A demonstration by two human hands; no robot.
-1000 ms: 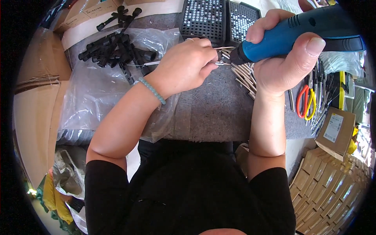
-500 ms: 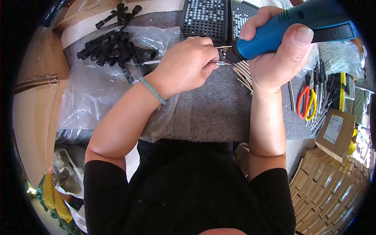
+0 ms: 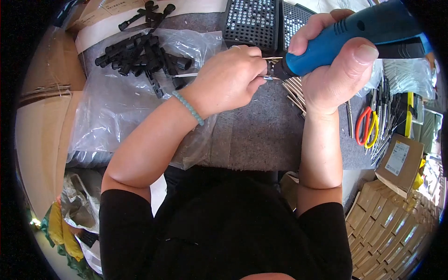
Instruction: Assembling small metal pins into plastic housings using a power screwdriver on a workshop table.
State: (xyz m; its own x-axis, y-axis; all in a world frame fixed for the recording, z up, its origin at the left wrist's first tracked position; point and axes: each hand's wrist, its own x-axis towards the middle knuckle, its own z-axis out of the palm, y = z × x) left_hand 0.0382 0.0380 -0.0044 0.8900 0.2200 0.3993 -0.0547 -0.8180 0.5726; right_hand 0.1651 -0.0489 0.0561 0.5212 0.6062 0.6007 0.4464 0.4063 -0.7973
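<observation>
Head view, right hand gripping blue tool

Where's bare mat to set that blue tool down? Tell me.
Bare grey mat lies between the clear plastic bag and the right forearm. Crowded: black parts on the bag, metal rods under the blue tool, scissors right.

Bright, even daylight; soft shadows; mild glare on plastic bag; sharp centre, strong fisheye bending, black rim.
</observation>
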